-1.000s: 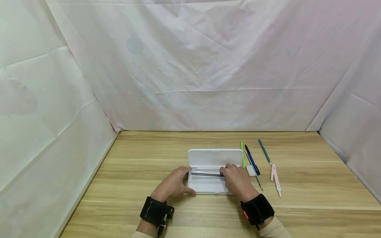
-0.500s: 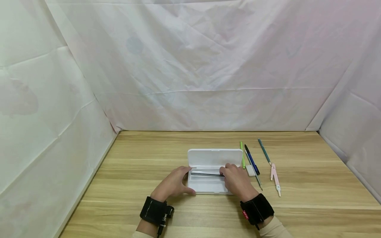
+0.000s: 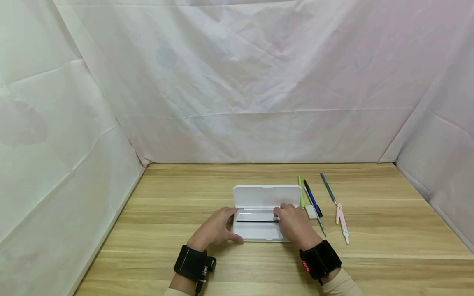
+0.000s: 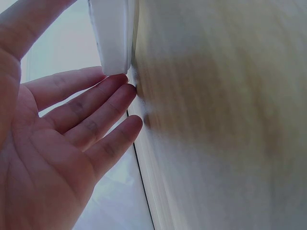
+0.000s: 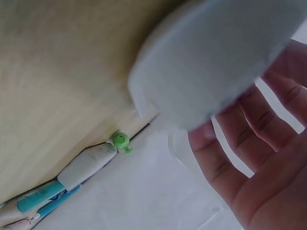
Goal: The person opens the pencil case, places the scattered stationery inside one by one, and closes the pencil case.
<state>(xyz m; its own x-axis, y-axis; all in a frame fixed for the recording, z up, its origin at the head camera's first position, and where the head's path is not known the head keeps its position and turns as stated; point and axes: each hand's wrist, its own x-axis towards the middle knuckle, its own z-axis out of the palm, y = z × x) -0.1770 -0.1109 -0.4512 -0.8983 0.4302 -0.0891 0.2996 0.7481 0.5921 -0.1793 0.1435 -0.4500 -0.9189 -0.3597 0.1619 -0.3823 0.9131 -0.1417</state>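
In the head view a white pencil case (image 3: 266, 196) lies open on the table with its lid raised at the back. My left hand (image 3: 215, 231) holds its left end, thumb at the front edge and index finger at the back corner; the left wrist view shows the other fingers fairly straight against the case end (image 4: 114, 36). Over the right end, my right hand (image 3: 295, 226) reaches in with bent fingers and holds a thin dark pencil (image 3: 256, 221) lying lengthwise inside. Its fingertips are hidden behind the case wall (image 5: 206, 67) in the right wrist view.
Right of the case on the wooden table (image 3: 177, 185) lie a green pen (image 3: 301, 193), a white eraser (image 3: 311, 212), a blue pen (image 3: 313, 200), a slim silvery pencil (image 3: 320, 225), a teal pencil (image 3: 328, 186) and a pink compass (image 3: 343, 226). White cloth (image 3: 259, 82) walls surround the table.
The dark pencil has come down toward the front of the case and now lies level; its earlier doubled line shows as one. Both hands have stayed almost in place.
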